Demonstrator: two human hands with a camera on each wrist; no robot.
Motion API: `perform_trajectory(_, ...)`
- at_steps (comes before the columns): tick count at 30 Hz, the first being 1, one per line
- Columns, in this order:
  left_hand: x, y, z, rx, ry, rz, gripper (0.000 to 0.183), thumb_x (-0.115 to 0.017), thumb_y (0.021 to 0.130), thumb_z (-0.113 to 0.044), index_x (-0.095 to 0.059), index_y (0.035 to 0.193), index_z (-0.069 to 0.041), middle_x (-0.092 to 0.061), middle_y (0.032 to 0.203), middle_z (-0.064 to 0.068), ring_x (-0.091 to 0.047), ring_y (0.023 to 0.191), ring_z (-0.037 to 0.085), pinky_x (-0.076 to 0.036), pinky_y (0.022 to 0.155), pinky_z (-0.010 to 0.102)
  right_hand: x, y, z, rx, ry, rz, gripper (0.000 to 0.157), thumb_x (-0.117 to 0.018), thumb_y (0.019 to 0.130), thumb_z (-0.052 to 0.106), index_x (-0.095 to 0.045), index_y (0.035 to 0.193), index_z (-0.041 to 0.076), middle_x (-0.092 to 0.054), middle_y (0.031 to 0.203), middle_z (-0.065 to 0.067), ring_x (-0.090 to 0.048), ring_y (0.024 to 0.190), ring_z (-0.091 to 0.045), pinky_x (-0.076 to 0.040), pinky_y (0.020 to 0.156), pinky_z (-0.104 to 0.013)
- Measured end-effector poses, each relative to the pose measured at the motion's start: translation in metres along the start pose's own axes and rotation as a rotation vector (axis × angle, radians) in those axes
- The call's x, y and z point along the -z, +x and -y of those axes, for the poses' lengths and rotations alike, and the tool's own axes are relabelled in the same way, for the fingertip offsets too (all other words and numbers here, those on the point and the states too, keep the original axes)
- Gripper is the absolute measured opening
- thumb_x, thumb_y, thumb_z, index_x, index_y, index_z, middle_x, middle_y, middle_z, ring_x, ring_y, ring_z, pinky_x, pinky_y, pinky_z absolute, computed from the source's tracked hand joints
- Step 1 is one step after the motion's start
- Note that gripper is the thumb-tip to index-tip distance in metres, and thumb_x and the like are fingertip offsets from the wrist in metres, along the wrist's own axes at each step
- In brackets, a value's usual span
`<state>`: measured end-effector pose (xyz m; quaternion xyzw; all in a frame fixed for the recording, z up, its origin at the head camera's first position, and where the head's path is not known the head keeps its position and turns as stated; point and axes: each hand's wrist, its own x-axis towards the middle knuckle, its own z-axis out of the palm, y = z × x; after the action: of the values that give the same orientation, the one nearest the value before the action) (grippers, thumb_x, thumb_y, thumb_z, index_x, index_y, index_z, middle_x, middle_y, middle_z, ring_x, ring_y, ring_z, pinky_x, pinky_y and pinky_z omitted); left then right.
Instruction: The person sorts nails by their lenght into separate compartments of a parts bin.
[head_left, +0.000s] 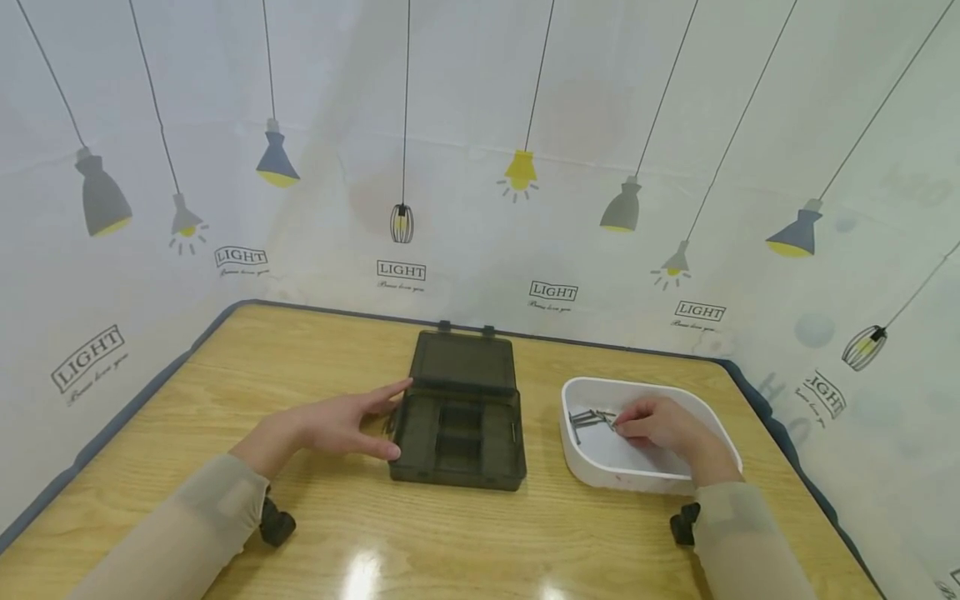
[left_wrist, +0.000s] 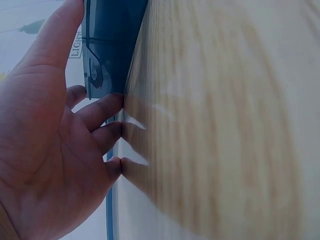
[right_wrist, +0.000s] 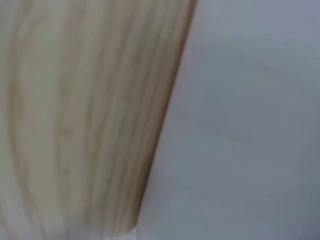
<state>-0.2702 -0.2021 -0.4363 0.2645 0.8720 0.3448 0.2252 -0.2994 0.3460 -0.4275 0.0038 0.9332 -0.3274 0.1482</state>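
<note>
A dark translucent organizer box (head_left: 420,437) lies with its lid (head_left: 463,360) tipped back, compartments facing up. My left hand (head_left: 341,423) spreads along its left side, thumb near the front corner and index finger near the hinge. In the left wrist view, the box's side wall with a latch (left_wrist: 96,72) stands beside that hand (left_wrist: 52,130), its lower fingertips on the table. My right hand (head_left: 660,425) reaches into a white bin (head_left: 723,433), finger and thumb pinching a slim metal screw (head_left: 611,422). Several similar screws (head_left: 583,419) lie beside its fingertips. The right wrist view hides this hand behind the bin's wall (right_wrist: 240,125).
A slim metal piece (head_left: 513,432) sits in the box's right compartment. The wooden table (head_left: 315,508) extends around the box and bin. A cloth backdrop (head_left: 465,100) printed with lamps rises behind the table's far edge and both sides.
</note>
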Motion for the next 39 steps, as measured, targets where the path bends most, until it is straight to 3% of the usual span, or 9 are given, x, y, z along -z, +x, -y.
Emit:
perform_trajectory(11,0.0008,0.0001,-0.0006,-0.002,0.014,0.001,0.113,-0.08,0.098,-0.058,-0.007,0.179,-0.029,-0.03,0.182,0.012,-0.031,0.167,0.039,-0.024,0.133,0.07,0.0007,-0.0005,-0.0023,-0.001,0.06,0.032,0.02,-0.07,0.108,0.016,-0.075,0.12,0.001,-0.069,0.104,-0.008,-0.063,0.092,-0.021,-0.054,0.08,-0.03)
perform_trajectory(22,0.0002,-0.0001,0.0002,-0.01,-0.003,-0.001,0.113,-0.081,0.097,-0.057,-0.008,0.179,-0.027,-0.03,0.182,0.012,-0.031,0.167,0.039,-0.025,0.132,0.069,-0.0012,-0.0008,-0.003,0.02,0.063,0.041,0.021,-0.061,0.113,0.018,-0.07,0.121,0.0,-0.064,0.09,-0.006,-0.061,0.086,-0.022,-0.048,0.078,-0.034)
perform_trajectory(28,0.0005,0.0006,0.0011,-0.011,-0.006,-0.005,0.113,-0.081,0.097,-0.057,-0.008,0.179,-0.027,-0.03,0.182,0.012,-0.031,0.167,0.039,-0.027,0.132,0.069,-0.0006,-0.0022,-0.0019,0.036,0.068,0.034,0.021,-0.059,0.114,0.017,-0.069,0.118,-0.001,-0.062,0.084,-0.005,-0.06,0.081,-0.022,-0.048,0.076,-0.034)
perform_trajectory(35,0.0013,0.0008,0.001,-0.006,0.008,-0.006,0.113,-0.08,0.097,-0.059,-0.008,0.179,-0.029,-0.03,0.181,0.011,-0.031,0.167,0.039,-0.026,0.132,0.07,-0.0005,0.0003,-0.003,0.019,0.093,0.026,0.022,-0.058,0.114,0.016,-0.066,0.124,-0.002,-0.061,0.088,-0.005,-0.06,0.084,-0.022,-0.049,0.077,-0.034)
perform_trajectory(39,0.0,0.0003,0.0004,-0.007,0.015,-0.009,0.114,-0.08,0.097,-0.059,-0.008,0.179,-0.029,-0.031,0.181,0.011,-0.032,0.167,0.039,-0.026,0.132,0.069,0.0007,-0.001,-0.0018,0.064,0.09,0.034,0.02,-0.058,0.114,0.017,-0.066,0.12,-0.001,-0.062,0.09,-0.005,-0.059,0.085,-0.022,-0.049,0.075,-0.033)
